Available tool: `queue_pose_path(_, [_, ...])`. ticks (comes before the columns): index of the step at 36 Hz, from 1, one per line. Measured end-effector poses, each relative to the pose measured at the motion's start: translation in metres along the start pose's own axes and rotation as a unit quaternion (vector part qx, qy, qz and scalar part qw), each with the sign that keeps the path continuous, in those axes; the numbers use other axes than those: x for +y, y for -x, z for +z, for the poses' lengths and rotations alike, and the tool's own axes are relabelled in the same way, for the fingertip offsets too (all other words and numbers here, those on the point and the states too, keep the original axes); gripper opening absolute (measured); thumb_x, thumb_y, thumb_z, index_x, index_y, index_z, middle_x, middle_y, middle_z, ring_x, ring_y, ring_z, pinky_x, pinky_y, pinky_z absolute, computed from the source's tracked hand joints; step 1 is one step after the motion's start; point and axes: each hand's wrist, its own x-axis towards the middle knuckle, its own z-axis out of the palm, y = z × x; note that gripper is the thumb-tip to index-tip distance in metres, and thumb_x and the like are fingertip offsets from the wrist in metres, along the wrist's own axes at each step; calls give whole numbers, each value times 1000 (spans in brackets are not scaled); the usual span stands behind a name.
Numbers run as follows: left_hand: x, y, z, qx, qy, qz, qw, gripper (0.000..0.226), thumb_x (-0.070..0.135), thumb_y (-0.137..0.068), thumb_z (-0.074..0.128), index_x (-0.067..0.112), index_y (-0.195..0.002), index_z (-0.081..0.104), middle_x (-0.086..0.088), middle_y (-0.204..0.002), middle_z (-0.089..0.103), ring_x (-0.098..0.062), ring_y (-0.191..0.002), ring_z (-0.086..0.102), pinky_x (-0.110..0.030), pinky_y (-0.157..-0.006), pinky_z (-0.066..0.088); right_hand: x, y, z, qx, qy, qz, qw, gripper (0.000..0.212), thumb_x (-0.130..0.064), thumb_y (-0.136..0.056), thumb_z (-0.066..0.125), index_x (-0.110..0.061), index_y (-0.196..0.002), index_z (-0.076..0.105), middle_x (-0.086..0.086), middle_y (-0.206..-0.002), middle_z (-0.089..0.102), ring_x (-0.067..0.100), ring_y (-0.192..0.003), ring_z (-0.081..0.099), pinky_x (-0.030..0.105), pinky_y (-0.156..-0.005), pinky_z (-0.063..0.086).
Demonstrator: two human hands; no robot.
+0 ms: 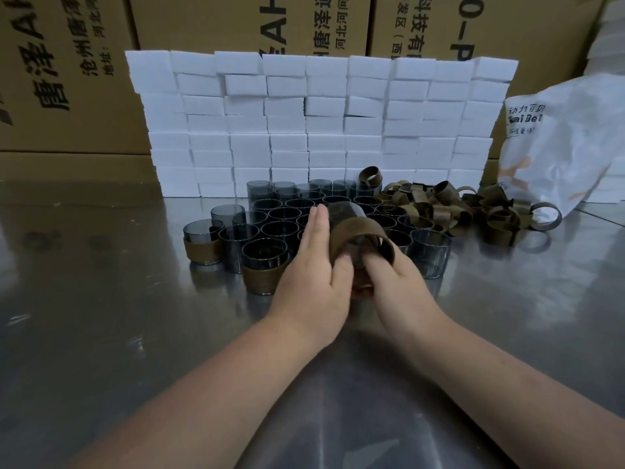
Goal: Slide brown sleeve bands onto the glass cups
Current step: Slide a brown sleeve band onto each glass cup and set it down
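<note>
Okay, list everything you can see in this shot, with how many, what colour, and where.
Smoky grey glass cups: dozens, clustered mid-table.
Sleeved cups: two, brown-banded, front left of cluster.
Loose brown sleeve bands: a pile, right of the cups.
White foam blocks: many, stacked as a wall behind.
Brown cardboard boxes: several, printed, at the back.
White plastic bag: one, far right.
Shiny steel table: one, underneath.
Left hand, right hand: working a brown band onto a tilted cup.

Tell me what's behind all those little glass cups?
A wall of stacked white foam blocks stands behind the glass cups, with cardboard boxes farther back. The blocks hide the lower parts of those boxes.
</note>
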Motion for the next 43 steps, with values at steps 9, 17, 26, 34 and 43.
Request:
queue_pose_path(9, [4,-3,-7,29,71,-8,997,71,28,-78,29,21,-147,17,2,-152,27,-1,-135,22,-6,-106,15,-8,0,-10,-54,-36,-26,998,67,-18,-72,60,-4,-135,44,6,-90,67,12,-79,59,25,-70,51])
queue_pose_path(17, [12,-1,-13,47,106,-3,993,71,21,-75,32,18,-145,26,3,-146,35,4,-129,27,-4,-105,20,-14,0,-15,-72,-81,-31,994,63,5,-74,63,0,-134,46,-5,-88,67,0,-77,63,15,-63,50])
queue_pose_path(26, [12,-3,-17,30,112,-19,993,71,20,-73,35,18,-144,31,6,-143,38,5,-128,30,-5,-104,23,-16,1,-18,-45,-76,-37,995,36,3,-71,62,-2,-106,67,-4,-69,70,8,-62,64,18,-58,51])
queue_pose_path(34, [11,-5,-20,1,153,-29,988,71,17,-73,41,18,-143,32,27,-121,45,29,-95,44,1,-84,35,-15,-1,-19,-38,-53,-33,997,25,-5,-68,61,-14,-89,71,-2,-65,70,9,-61,65,23,-62,54])
queue_pose_path(43, [15,-7,-25,-5,162,-60,985,63,-9,-82,45,19,-139,41,6,-145,39,-3,-133,32,-34,-112,29,-11,-3,-20,-35,-24,-11,999,24,-16,-60,59,-15,-80,73,2,-63,70,13,-63,66,41,-74,54])
